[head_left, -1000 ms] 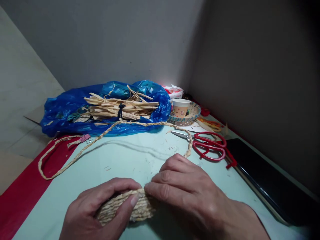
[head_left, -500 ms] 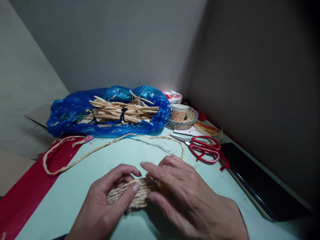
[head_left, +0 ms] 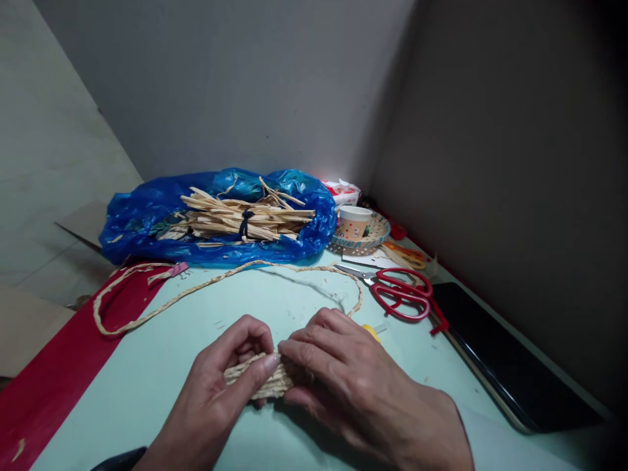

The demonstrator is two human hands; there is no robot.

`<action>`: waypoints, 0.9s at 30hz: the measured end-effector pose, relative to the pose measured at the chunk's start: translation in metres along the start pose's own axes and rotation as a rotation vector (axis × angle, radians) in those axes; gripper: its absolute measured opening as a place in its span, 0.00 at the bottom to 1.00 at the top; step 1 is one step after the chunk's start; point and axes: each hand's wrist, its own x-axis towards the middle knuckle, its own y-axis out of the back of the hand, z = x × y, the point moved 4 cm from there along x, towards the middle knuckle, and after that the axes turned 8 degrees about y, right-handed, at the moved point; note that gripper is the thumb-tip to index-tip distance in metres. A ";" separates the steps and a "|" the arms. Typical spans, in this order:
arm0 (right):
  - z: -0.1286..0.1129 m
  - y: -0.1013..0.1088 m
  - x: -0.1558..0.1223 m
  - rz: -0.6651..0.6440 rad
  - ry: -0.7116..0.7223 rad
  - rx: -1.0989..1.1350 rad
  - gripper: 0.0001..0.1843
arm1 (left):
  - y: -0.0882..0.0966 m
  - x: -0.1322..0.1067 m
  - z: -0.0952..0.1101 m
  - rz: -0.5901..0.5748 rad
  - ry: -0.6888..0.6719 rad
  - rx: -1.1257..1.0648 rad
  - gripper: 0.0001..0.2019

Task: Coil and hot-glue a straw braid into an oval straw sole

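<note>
A small coil of braided straw (head_left: 260,379) lies on the pale green table (head_left: 147,386) in front of me. My left hand (head_left: 220,399) grips its left side, thumb pressed on the top. My right hand (head_left: 343,386) covers its right side, fingers closed over the rim. From under my right hand a long braided straw cord (head_left: 196,288) runs back across the table and loops to the left. A small yellow thing (head_left: 371,331) peeks out just beyond my right hand.
A blue plastic bag (head_left: 147,222) with a tied straw bundle (head_left: 245,219) lies at the back. Red scissors (head_left: 400,294), a paper cup (head_left: 355,221) in a woven dish (head_left: 379,230), a dark flat tablet (head_left: 510,353) and a red strip (head_left: 53,373) surround the work area.
Both hands have closed tighter round the straw coil and turned it, so less of it shows. The yellow thing has come into sight. The view has shifted slightly.
</note>
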 end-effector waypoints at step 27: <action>0.026 0.023 -0.005 0.245 -0.243 0.332 0.32 | -0.005 0.004 -0.003 -0.165 0.191 -0.331 0.17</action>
